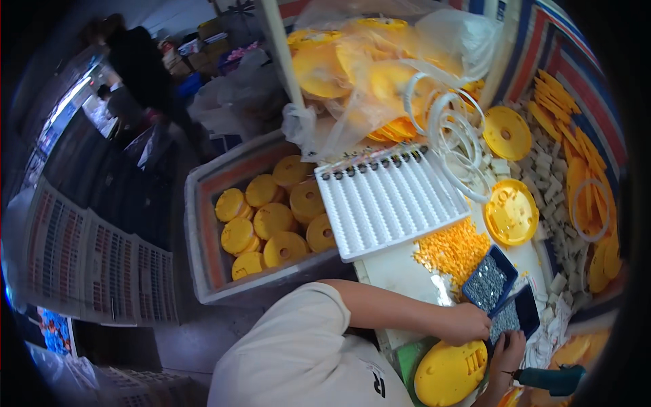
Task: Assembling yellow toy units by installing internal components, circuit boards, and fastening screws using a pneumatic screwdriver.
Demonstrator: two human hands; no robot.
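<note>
My left hand point(468, 324) reaches across with its fingers curled down beside two dark blue trays of small grey screws. The upper tray point(512, 275) lies just past the left hand. At the lower tray point(530, 313), my right hand point(510, 349) has its fingertips bent together at the near edge. Whatever either hand pinches is too small or hidden to make out. Below the hands, a round yellow plastic disc point(441, 374) with raised shapes lies on a green mat point(409, 356). Close to the right wrist is a teal power screwdriver point(556, 380).
Small orange pieces point(453, 247) are heaped by a white ribbed tray point(386, 203). Beyond lie white rings point(451, 129), a yellow round shell point(510, 212) and bagged yellow parts point(366, 64). A foam box point(196, 230) of yellow discs stands left. A person point(139, 64) stands farther back.
</note>
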